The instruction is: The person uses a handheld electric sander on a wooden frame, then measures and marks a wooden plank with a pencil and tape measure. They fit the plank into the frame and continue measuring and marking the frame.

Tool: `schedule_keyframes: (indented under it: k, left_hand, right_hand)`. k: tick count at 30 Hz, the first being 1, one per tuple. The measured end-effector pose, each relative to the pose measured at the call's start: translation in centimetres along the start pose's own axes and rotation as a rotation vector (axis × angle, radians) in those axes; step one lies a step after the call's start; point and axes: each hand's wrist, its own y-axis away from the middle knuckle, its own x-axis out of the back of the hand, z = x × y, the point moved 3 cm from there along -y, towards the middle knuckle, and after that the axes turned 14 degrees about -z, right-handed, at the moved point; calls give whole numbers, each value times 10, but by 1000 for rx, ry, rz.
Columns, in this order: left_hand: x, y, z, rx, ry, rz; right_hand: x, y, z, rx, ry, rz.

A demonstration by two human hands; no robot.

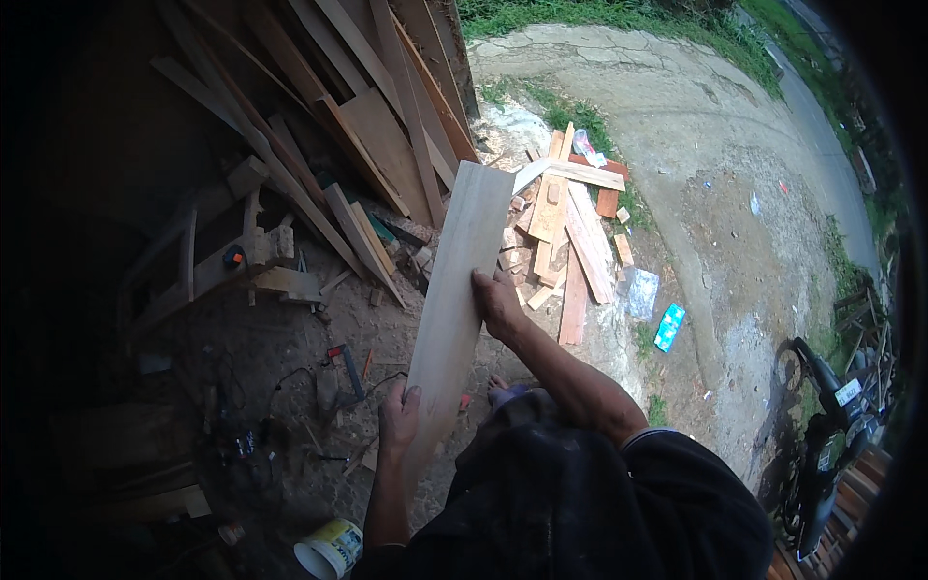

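A long, pale wooden board is held up in front of me, tilted, its far end pointing toward the stacked planks. My right hand grips its right edge near the middle, thumb on the face and fingers behind it. Lower down, my left hand grasps the left edge, with the thumb lying on the board's face. The fingers behind the board are mostly hidden.
Long planks lean at the upper left. Wood offcuts lie piled beyond the board. Tools, including a red and dark hand tool, are on the floor. A white bucket stands lower left; a motorcycle is at right.
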Motion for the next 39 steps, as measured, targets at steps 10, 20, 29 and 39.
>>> schedule_keyframes:
  k: [10, 20, 29, 39]
  left_hand:
    - [-61, 8, -77, 219, -117, -7]
    - [-231, 40, -53, 745, -133, -168]
    - [-370, 21, -52, 926, -100, -419]
    - [-394, -8, -34, 1227, 7, -469]
  right_hand:
    - [182, 59, 75, -494, 465, 65]
    - [549, 50, 88, -707, 1144, 317]
    - [773, -61, 107, -750, 1293, 341]
    - [877, -133, 205, -664, 790, 612]
